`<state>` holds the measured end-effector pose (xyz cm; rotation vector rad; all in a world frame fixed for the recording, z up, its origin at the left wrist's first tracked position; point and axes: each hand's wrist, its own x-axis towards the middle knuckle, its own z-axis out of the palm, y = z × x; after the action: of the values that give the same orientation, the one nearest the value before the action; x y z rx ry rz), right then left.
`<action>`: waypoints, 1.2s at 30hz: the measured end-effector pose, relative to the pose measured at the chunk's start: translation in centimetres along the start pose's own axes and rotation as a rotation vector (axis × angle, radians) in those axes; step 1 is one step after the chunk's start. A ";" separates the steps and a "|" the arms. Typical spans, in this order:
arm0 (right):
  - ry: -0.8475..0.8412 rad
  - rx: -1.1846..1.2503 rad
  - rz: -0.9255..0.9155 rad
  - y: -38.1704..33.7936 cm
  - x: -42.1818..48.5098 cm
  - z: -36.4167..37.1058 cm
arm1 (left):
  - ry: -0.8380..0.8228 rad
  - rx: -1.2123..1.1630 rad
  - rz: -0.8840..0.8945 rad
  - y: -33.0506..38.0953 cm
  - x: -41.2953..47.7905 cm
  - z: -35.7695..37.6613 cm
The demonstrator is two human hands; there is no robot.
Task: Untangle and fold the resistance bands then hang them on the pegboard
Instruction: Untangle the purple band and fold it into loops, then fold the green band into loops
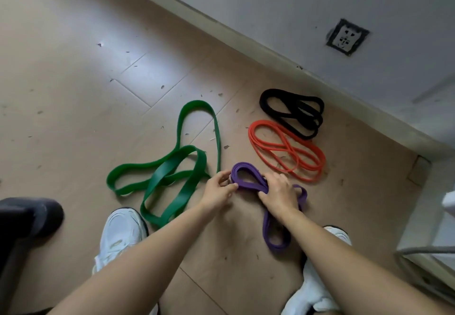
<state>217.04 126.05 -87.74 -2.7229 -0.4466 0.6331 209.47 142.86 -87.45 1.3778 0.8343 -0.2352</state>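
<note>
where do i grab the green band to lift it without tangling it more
Likely the middle of the green band, where its strands cross and stack, pinched from above: it lies flat on the floor, so only the top is open. The far loop is one strand and would drag the rest. Left hand and right hand hold the purple band.

I saw a purple band [248, 185] between the left hand [216, 191] and right hand [279, 192]. Left of the left hand lay a green band [183, 195]; beyond the right hand, an orange band [318, 158] and a black band [283, 92], on a tan wood-grain floor [73, 93].
</note>
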 end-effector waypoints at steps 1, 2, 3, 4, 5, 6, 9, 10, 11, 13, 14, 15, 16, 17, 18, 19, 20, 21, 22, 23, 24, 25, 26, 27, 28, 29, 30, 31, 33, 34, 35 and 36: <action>0.020 -0.028 0.011 0.2 0.1 0.6 | 0.003 0.056 0.022 -0.4 -0.1 -0.4; 0.040 -0.054 0.027 0.4 0.2 1.2 | 0.012 0.130 0.051 -0.8 -0.3 -0.9; 0.055 -0.081 0.040 0.5 0.2 1.7 | 0.035 0.202 0.088 -1.0 -0.6 -1.5; 0.070 -0.116 0.048 0.5 0.2 2.0 | 0.085 0.271 0.134 -1.2 -0.8 -2.1; 0.085 -0.157 0.051 0.6 0.1 2.3 | 0.155 0.338 0.183 -1.2 -1.1 -2.7; 0.100 -0.193 0.047 0.5 0.0 2.4 | 0.232 0.400 0.231 -1.1 -1.5 -3.3; 0.111 -0.249 0.019 0.3 -0.2 2.3 | 0.399 0.531 0.329 -0.8 -2.1 -5.2; 0.104 -0.251 0.005 0.2 -0.2 2.1 | 0.443 0.576 0.347 -0.7 -2.0 -5.9; 0.099 -0.247 -0.008 0.0 -0.3 2.1 | 0.486 0.624 0.364 -0.7 -1.8 -6.6; 0.106 -0.232 -0.039 -0.6 -0.5 1.9 | 0.538 0.719 0.381 -0.3 -1.3 -8.1; 0.124 -0.220 -0.063 -1.0 -0.6 1.8 | 0.533 0.752 0.365 -0.1 -0.9 -8.8; 0.149 -0.201 -0.089 -1.5 -0.6 1.9 | 0.508 0.767 0.338 0.2 -0.5 -9.3; 0.174 -0.171 -0.121 -2.1 -0.6 2.1 | 0.466 0.764 0.300 0.5 -0.1 -9.6; 0.187 -0.132 -0.151 -2.8 -0.5 2.2 | 0.417 0.757 0.268 0.8 0.3 -9.6; 0.193 -0.086 -0.183 -3.7 -0.4 2.3 | 0.365 0.750 0.246 0.9 0.6 -9.6; 0.184 -0.037 -0.213 -4.5 -0.1 2.5 | 0.318 0.738 0.235 1.0 0.8 -9.4; 0.158 0.013 -0.233 -5.5 0.1 2.5 | 0.287 0.717 0.230 1.1 0.9 -9.1; 0.108 0.073 -0.238 -6.4 0.3 2.3 | 0.269 0.682 0.222 1.3 0.9 -8.9; 0.044 0.158 -0.226 -7.3 0.6 2.0 | 0.261 0.637 0.218 1.6 0.8 -8.7; -0.025 0.273 -0.184 -8.1 0.8 1.6 | 0.256 0.593 0.225 1.8 0.7 -8.5; -0.089 0.410 -0.125 -9.0 1.0 0.9 | 0.248 0.559 0.244 2.2 0.5 -8.5; -0.142 0.552 -0.053 -9.9 1.2 0.3 | 0.240 0.537 0.263 2.6 0.2 -8.4; -0.188 0.694 0.025 -10.5 1.5 -0.1 | 0.227 0.523 0.284 3.1 -0.1 -8.5; -0.249 0.828 0.110 -11.1 1.8 -0.4 | 0.202 0.511 0.301 3.6 -0.4 -8.6; -0.320 0.940 0.173 -11.6 1.9 -0.7 | 0.162 0.504 0.320 4.1 -0.7 -8.9; -0.380 1.016 0.213 -12.0 1.9 -1.0 | 0.112 0.507 0.335 4.6 -1.2 -9.1; -0.420 1.059 0.228 -12.3 2.0 -1.3 | 0.066 0.521 0.353 5.1 -1.7 -9.4; -0.440 1.087 0.232 -12.5 1.9 -1.6 | 0.034 0.544 0.375 5.6 -2.2 -9.7; -0.430 1.113 0.222 -13.1 1.6 -2.4 | 0.008 0.615 0.415 6.8 -3.5 -10.5; -0.430 1.123 0.216 -13.3 1.2 -2.7 | 0.005 0.669 0.432 7.3 -4.3 -10.9; -0.444 1.125 0.207 -13.6 0.8 -3.2 | -0.014 0.725 0.441 8.0 -5.1 -11.3; -0.467 1.121 0.188 -13.7 0.3 -3.7 | -0.064 0.765 0.440 8.7 -5.9 -11.8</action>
<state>215.93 137.76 -79.72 -1.5481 0.0906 1.1359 206.09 153.88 -76.60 2.2144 0.3638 -0.2645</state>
